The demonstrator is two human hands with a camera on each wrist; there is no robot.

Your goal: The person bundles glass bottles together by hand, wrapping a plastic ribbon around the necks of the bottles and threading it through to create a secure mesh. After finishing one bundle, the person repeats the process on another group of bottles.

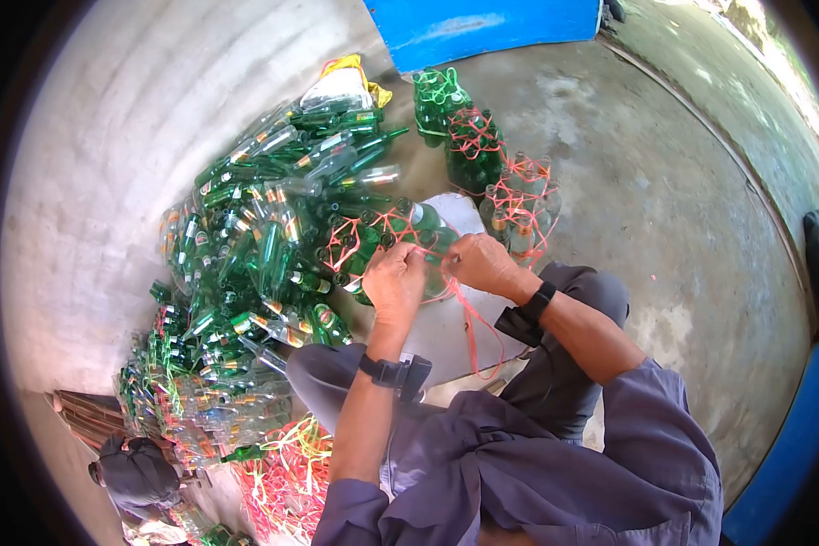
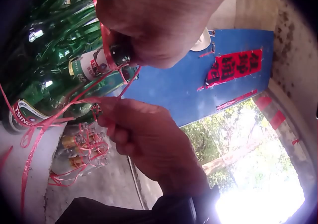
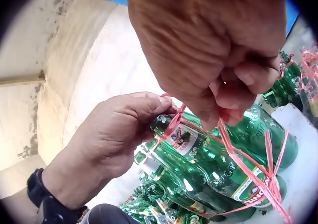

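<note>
A bundle of green glass bottles (image 3: 203,159) stands before the person, with pink plastic string (image 3: 268,186) running round it and across its necks. At one bottle's neck the left hand (image 1: 394,284) pinches the string between thumb and fingers. The right hand (image 1: 487,264) sits close beside it, its curled fingers gripping another stretch of the string. In the right wrist view, strands hang from under the right hand (image 3: 208,50) along the labelled bottles. A loose length trails down over the pale slab (image 1: 455,341) beneath the bundle.
Tied bottle bundles (image 1: 475,150) stand on the floor beyond the slab. Loose bottles (image 1: 246,241) pile up at the left against the wall. A heap of red and yellow string (image 1: 287,482) lies at lower left, near another person (image 1: 139,473). A blue panel (image 1: 491,32) stands behind.
</note>
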